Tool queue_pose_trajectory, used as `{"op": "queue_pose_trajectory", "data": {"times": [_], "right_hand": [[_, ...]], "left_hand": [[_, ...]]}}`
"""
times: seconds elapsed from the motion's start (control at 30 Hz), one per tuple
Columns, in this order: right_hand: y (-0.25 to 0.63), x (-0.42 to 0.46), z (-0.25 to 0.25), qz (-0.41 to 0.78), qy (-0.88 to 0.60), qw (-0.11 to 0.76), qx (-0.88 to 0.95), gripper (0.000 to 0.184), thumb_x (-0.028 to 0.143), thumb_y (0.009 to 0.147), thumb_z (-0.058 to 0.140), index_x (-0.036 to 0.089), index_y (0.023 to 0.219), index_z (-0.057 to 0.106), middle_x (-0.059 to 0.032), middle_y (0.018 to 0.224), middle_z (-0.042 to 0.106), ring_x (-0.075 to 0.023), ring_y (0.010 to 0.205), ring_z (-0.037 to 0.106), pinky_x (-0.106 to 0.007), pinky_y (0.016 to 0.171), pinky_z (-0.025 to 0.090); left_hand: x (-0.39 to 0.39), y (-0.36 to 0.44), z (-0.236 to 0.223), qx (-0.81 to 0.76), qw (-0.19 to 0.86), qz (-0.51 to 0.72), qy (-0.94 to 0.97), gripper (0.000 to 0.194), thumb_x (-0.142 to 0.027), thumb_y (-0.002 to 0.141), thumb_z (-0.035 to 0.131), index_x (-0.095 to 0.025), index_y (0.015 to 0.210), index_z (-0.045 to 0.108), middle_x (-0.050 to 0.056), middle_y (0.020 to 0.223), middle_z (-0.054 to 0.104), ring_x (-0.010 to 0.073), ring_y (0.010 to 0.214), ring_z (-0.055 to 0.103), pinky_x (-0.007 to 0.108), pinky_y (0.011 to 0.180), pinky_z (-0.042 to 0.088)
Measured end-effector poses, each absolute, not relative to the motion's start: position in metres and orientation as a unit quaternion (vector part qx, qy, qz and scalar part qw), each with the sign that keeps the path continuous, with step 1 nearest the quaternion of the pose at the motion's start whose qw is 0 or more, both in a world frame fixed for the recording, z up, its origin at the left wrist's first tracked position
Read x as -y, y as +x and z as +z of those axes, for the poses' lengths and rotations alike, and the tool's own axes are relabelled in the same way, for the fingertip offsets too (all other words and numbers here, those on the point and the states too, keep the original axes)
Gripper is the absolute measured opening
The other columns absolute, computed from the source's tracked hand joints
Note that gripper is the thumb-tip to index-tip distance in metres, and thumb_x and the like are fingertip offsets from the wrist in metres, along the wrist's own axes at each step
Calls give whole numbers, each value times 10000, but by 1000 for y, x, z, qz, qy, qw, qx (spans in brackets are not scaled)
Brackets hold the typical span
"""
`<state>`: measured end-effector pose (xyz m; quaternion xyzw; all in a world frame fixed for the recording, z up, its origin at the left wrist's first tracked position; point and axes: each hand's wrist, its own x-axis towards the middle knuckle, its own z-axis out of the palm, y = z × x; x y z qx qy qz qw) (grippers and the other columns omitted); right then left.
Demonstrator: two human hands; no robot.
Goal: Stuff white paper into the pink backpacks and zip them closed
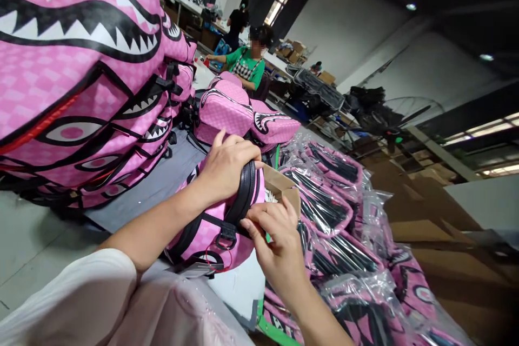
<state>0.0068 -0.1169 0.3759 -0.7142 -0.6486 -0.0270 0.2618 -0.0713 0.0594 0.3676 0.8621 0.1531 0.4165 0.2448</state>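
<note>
In front of my body a small pink bag (203,239) with black trim and a printed eye sits tilted on the table. A black D-ring loop and a red cord with a tag hang on its near side. My left hand (230,165) lies over its top, fingers curled round the black padded strap or edge. With thumb and fingers closed, my right hand (278,230) pinches the bag's right side near the lower end of that black band; what exactly lies between the fingertips is hidden. Just behind the right hand stands an open cardboard box (279,178) with small white items.
Large pink backpacks (81,81) with shark-mouth prints are piled at left. More pink bags (225,111) stand ahead on the grey table (150,194). Plastic-wrapped pink bags (332,200) heap up at right, beside brown cardboard (425,238). A person in green (253,67) works beyond.
</note>
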Motion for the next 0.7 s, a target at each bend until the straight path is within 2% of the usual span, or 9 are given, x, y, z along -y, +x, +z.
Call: {"op": "queue_pose_trajectory", "data": {"times": [0.1, 0.2, 0.37, 0.43, 0.47, 0.53, 0.57, 0.63, 0.7], "right_hand": [[20, 124, 368, -45, -718, 273, 639, 114, 268, 926, 581, 293, 895, 687, -48, 1024, 649, -267, 1089, 571, -591, 1077, 310], [26, 122, 352, -48, -713, 335, 614, 146, 247, 923, 564, 262, 859, 694, -91, 1155, 601, -282, 1174, 534, -531, 989, 436], [28, 108, 344, -6, -670, 420, 613, 131, 247, 908, 591, 249, 839, 702, -87, 1201, 607, -271, 1225, 531, -523, 1059, 411], [48, 110, 341, 22, -664, 457, 591, 114, 314, 883, 645, 278, 968, 714, -72, 1332, 571, -267, 1293, 499, -498, 1096, 393], [61, 114, 335, 32, -669, 486, 562, 229, 358, 876, 659, 297, 1093, 692, -67, 1410, 528, -262, 1324, 479, -484, 1104, 392], [88, 127, 308, 38, -683, 551, 478, 452, 455, 871, 653, 299, 1291, 597, -82, 1485, 475, -254, 1340, 473, -467, 1110, 389], [99, 136, 287, 44, -691, 578, 432, 507, 503, 866, 643, 276, 1316, 583, -101, 1462, 504, -253, 1318, 497, -468, 1110, 386], [111, 152, 235, 92, -708, 607, 350, 548, 605, 816, 653, 211, 1197, 666, -131, 1316, 627, -269, 1242, 555, -485, 1106, 376], [113, 166, 179, 213, -710, 612, 276, 613, 694, 710, 698, 184, 1049, 726, -142, 1211, 688, -299, 1182, 586, -495, 1055, 417]], "left_hand": [[-53, -68, 366, -172, 251, 424, 853, 168, -282, 981, 516, -212, 878, 629, -5, 932, 696, 205, 995, 555, 532, 1151, 212], [-45, -64, 367, -183, 233, 414, 861, 180, -265, 988, 493, -199, 888, 627, 12, 941, 688, 212, 990, 556, 531, 1136, 237], [-49, -53, 378, -170, 179, 362, 899, 181, -256, 982, 491, -175, 938, 647, 58, 982, 675, 241, 1011, 553, 479, 1050, 338], [-61, -47, 387, -111, 160, 310, 931, 170, -229, 961, 510, -163, 933, 665, 68, 978, 663, 246, 1013, 565, 438, 981, 387], [-69, -43, 393, -67, 152, 268, 949, 147, -214, 936, 541, -159, 913, 675, 65, 965, 657, 245, 1004, 577, 415, 945, 404], [-84, -38, 406, 17, 142, 183, 973, 96, -214, 872, 614, -155, 859, 689, 43, 907, 641, 238, 978, 601, 383, 897, 417], [-89, -37, 412, 41, 133, 156, 978, 98, -238, 847, 644, -154, 831, 690, 30, 870, 631, 236, 961, 612, 376, 883, 418], [-95, -38, 425, 43, 103, 148, 983, 171, -319, 822, 669, -152, 788, 685, 11, 799, 608, 235, 932, 628, 373, 865, 418], [-94, -36, 438, 0, 57, 193, 980, 241, -391, 827, 651, -158, 769, 672, 8, 758, 603, 234, 896, 636, 362, 827, 427]]}}
